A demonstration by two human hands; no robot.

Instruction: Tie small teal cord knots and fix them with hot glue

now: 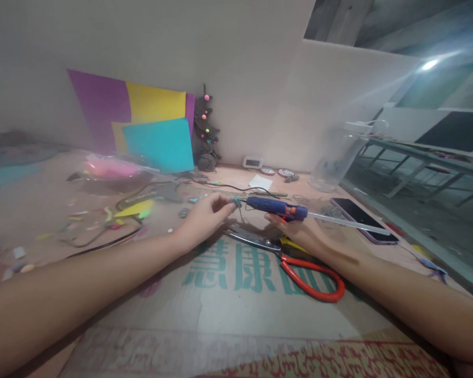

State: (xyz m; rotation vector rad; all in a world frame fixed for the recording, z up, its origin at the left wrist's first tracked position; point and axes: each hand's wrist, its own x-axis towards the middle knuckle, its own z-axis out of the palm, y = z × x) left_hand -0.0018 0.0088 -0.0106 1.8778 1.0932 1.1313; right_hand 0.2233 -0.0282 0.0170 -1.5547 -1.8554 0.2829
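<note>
Between the thumb and fingers of my left hand [213, 214] is a small grey-green piece [236, 201], too small to make out in detail. My right hand [289, 226] is wrapped round a blue glue gun [276, 206], whose nozzle points left and meets the small piece. A long clear glue stick [347, 223] sticks out of the gun's back end. Scissors with red handles [313, 278] lie just below both hands, their blades pointing left. Something yellow [294, 244] shows under my right wrist.
A phone [362, 220] and a clear plastic container [331, 163] stand at the right. Coloured sheets [157, 144] lean on the wall beside a small decorated tree [207, 128]. Scraps and a black cable [106, 244] lie left. A small white clock [253, 161] is at the back.
</note>
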